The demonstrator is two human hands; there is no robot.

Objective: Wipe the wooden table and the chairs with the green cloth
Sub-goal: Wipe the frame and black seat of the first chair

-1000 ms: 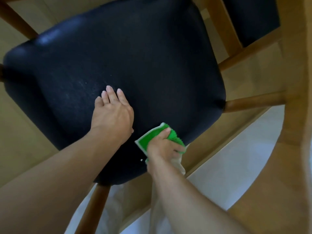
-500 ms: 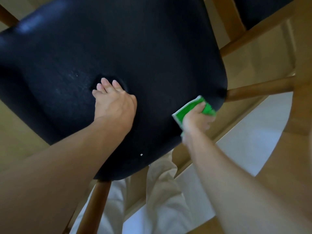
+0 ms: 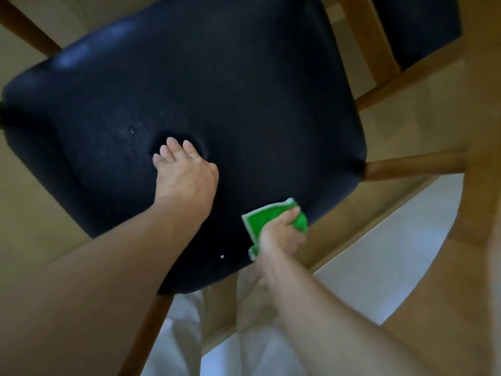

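A chair with a black padded seat (image 3: 230,90) and wooden legs fills most of the head view. My left hand (image 3: 184,175) presses flat into the middle of the seat and dents the cushion, fingers together. My right hand (image 3: 282,234) grips the green cloth (image 3: 267,221) against the seat's near right edge. A small white speck (image 3: 222,256) lies on the seat near the front edge, left of the cloth.
A wooden rail (image 3: 412,162) runs from the seat's right corner to a wooden upright (image 3: 479,185) at the right. A second dark seat (image 3: 423,25) shows at the top right. Below lie a wooden floor (image 3: 35,199) and my pale trousers (image 3: 184,335).
My right hand slid the cloth from the seat's front edge toward the right corner, then back toward the front. My left hand pressed deeper into the cushion.
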